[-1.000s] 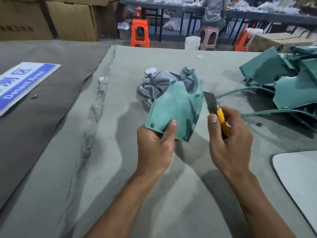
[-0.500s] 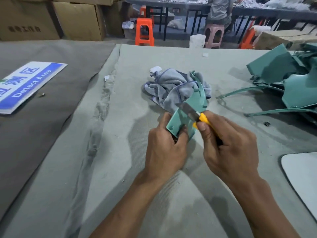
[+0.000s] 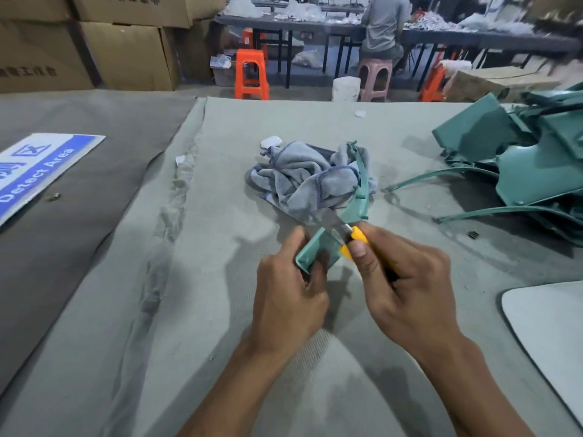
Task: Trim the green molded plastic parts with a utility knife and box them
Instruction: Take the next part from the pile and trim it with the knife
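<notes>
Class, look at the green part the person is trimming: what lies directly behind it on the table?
Behind the green part lies a crumpled grey cloth on the table covering. The part's curved strip hides some of the cloth.

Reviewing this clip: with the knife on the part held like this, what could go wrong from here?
1. The utility knife blade lies across the green part close to the left hand gripping it; a slip could cut those fingers.
2. The part is held above the table by its near end only, so it may twist under the right hand.
</notes>
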Demonstrator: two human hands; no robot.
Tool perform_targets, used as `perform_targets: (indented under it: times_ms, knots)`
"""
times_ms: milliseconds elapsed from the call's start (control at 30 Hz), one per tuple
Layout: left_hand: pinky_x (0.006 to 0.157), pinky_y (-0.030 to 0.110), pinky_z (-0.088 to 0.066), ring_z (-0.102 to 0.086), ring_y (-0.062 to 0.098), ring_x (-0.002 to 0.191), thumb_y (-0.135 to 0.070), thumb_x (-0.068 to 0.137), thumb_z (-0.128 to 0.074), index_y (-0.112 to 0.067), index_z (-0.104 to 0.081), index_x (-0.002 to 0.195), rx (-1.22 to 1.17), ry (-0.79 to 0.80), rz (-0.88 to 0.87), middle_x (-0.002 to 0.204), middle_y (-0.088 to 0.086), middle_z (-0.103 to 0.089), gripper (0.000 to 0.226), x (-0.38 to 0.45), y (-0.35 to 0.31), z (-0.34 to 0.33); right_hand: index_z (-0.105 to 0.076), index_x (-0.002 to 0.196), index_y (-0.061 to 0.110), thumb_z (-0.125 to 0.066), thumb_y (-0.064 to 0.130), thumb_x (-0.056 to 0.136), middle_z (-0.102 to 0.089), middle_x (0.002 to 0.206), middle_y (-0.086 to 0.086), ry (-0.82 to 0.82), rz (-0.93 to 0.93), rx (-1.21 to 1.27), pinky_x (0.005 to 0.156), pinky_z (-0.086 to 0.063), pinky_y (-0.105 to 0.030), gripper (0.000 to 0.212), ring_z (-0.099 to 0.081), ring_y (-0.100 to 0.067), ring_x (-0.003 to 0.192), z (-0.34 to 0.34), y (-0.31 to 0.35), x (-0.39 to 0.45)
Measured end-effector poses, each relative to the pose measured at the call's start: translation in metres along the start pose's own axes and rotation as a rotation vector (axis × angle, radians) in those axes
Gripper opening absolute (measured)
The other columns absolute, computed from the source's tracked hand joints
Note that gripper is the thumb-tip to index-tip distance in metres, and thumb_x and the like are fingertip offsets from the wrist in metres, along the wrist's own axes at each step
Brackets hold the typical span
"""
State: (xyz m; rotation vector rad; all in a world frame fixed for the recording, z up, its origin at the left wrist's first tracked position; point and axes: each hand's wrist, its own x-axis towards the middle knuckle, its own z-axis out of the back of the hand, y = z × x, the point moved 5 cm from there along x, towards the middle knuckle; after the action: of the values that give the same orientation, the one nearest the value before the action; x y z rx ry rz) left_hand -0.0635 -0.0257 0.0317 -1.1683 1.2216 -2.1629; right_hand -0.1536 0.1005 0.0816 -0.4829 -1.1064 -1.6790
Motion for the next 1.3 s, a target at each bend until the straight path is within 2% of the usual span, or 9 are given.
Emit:
perform_targets:
  times_ms: [133,300,433,600,767,867,1000,1167,1300]
  knots:
    - [0.043,0.041,-0.040,-0.050,0.022,0.054,-0.028,0.096,-0.061,-0.029,-0.039,0.081,0.117,-0.046,-0.107,0.066,-0.004,-0.049,0.026,0.000,-0.005,0.005,-0.075,0.096,0.020,-0.056,0.033,0.107,-0.043,0.056,0.007,-0.093,-0.179,-0.090,0.048,-0.037,-0.030,0.025,-0.044,-0.015,0.050,0.010,-0.021,0.002]
    - [0.045,0.040,-0.041,-0.052,0.026,0.055,-0.029,0.098,-0.058,-0.032,-0.038,0.082,0.208,-0.076,-0.161,0.059,-0.008,-0.041,0.026,-0.001,-0.010,0.009,-0.078,0.108,0.018,-0.058,0.033,0.107,-0.062,0.066,0.005,0.001,-0.010,-0.036,0.049,-0.044,-0.034,0.025,-0.056,-0.014,0.053,0.012,-0.014,0.001]
    - [0.047,0.034,-0.033,-0.050,0.020,0.061,-0.043,0.097,-0.049,-0.046,-0.033,0.086,0.250,-0.110,-0.221,0.064,-0.013,-0.048,0.020,0.000,-0.017,0.015,-0.078,0.106,0.020,-0.055,0.036,0.106,-0.059,0.063,0.003,-0.092,-0.135,-0.274,0.046,-0.045,-0.039,0.028,-0.052,-0.022,0.051,0.025,-0.032,0.003]
    - [0.050,0.031,-0.035,-0.053,0.021,0.067,-0.028,0.095,-0.055,-0.045,-0.042,0.088,0.277,-0.131,-0.223,0.091,-0.019,-0.055,0.022,-0.001,-0.014,0.015,-0.078,0.115,0.023,-0.057,0.038,0.106,-0.068,0.071,0.001,0.022,-0.027,-0.157,0.047,-0.047,-0.036,0.027,-0.059,-0.025,0.054,0.020,-0.029,0.000]
    - [0.056,0.011,-0.034,-0.062,0.003,0.073,-0.004,0.085,-0.063,-0.033,-0.055,0.088,0.235,-0.140,-0.171,0.098,-0.025,-0.069,0.030,0.003,-0.005,0.016,-0.074,0.104,0.023,-0.052,0.040,0.105,-0.046,0.059,0.007,-0.146,-0.298,-0.458,0.047,-0.033,-0.031,0.028,-0.043,-0.022,0.051,0.034,-0.055,0.003]
    - [0.064,0.006,-0.041,-0.063,-0.011,0.075,0.003,0.086,-0.064,-0.030,-0.058,0.085,0.139,-0.099,-0.184,0.094,-0.026,-0.071,0.034,0.005,-0.002,0.013,-0.072,0.092,0.017,-0.050,0.056,0.102,-0.055,0.058,-0.001,-0.177,-0.493,-0.116,0.050,-0.045,-0.038,0.045,-0.052,-0.028,0.052,0.027,-0.068,-0.002]
    - [0.095,0.040,-0.058,-0.071,0.014,0.113,0.026,0.073,-0.052,-0.013,-0.064,0.088,-0.106,0.009,-0.287,0.107,-0.007,-0.078,0.043,0.007,-0.001,0.008,-0.062,0.069,0.017,-0.074,0.073,0.075,-0.044,0.058,-0.006,-0.068,-1.028,0.806,0.042,-0.031,-0.028,0.057,-0.035,-0.020,0.044,-0.008,-0.071,-0.009]
    - [0.112,0.043,-0.045,-0.056,0.024,0.135,0.037,0.073,-0.060,-0.001,-0.066,0.088,-0.233,0.055,-0.271,0.124,0.001,-0.073,0.041,0.009,0.000,0.006,-0.066,0.062,0.019,-0.079,0.014,0.087,-0.045,0.057,-0.001,-0.058,-1.080,0.836,0.039,-0.027,-0.022,0.029,-0.034,-0.015,0.039,-0.011,-0.074,-0.015]
    - [0.101,0.022,-0.049,-0.051,0.008,0.137,0.024,0.081,-0.067,-0.015,-0.055,0.125,-0.399,0.012,-0.002,0.144,-0.015,-0.057,0.060,0.008,0.000,-0.002,-0.067,0.068,0.018,-0.076,0.003,0.088,-0.051,0.056,-0.003,-0.251,-0.944,0.802,0.039,-0.035,-0.024,0.027,-0.041,-0.015,0.038,-0.009,-0.071,-0.013]
